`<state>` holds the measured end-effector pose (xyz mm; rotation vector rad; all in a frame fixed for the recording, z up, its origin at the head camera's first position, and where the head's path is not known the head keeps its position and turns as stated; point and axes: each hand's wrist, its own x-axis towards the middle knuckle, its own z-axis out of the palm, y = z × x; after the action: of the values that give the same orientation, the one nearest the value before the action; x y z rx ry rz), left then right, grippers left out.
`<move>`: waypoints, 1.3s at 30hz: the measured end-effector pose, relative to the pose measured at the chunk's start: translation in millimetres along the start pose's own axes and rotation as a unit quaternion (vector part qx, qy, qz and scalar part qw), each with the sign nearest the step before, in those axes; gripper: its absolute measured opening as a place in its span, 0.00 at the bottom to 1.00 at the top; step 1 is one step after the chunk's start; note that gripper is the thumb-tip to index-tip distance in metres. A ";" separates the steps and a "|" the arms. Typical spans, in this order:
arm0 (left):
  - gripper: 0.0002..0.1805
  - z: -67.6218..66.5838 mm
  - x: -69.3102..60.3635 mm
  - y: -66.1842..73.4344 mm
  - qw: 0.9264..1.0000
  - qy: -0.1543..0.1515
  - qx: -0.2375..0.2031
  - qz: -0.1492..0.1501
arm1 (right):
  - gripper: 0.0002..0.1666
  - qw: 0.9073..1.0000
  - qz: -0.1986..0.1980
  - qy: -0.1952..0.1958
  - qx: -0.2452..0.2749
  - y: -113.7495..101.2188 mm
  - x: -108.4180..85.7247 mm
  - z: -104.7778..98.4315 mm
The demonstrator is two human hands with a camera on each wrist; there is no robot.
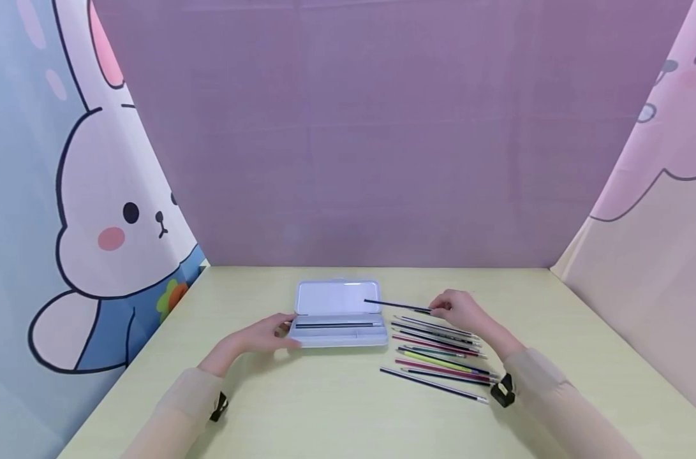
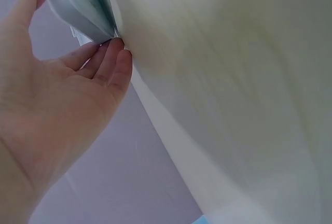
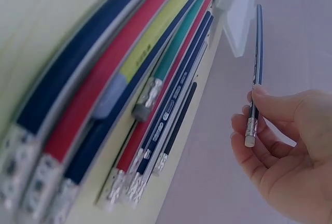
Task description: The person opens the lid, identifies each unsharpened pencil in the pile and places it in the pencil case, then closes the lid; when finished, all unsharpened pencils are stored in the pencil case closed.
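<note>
A pale pencil case lies on the table with its lid raised behind it. Dark pencils rest inside along the back. My left hand holds the case's left end, thumb at the front corner and fingers at the back corner; the left wrist view shows this grip closely. To the right, my right hand pinches a dark pencil near its eraser end, off the table. Its other end points left, in front of the lid. In the right wrist view, the white eraser sticks out below the fingers.
Several loose pencils, dark, red, green and yellow, lie roughly side by side right of the case, eraser ends to the right. A purple cloth stands behind the table. Printed cloths hang at both sides.
</note>
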<state>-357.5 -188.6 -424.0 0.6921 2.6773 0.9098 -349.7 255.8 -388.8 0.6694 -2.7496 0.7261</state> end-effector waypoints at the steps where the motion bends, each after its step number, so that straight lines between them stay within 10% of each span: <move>1: 0.44 -0.2 0.3 -0.4 1.000 -0.001 -0.001 0.003 | 0.05 1.000 -0.003 -0.002 0.002 -0.6 0.6 1.1; 39: 0.45 0.2 -1.0 0.0 1.000 0.003 -0.013 0.015 | 0.06 0.996 -0.016 -0.056 0.069 -73.2 45.5 64.8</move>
<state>-356.5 -189.0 -424.1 0.7282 2.6623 0.9527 -360.3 149.0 -399.5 0.8035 -2.8021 0.9050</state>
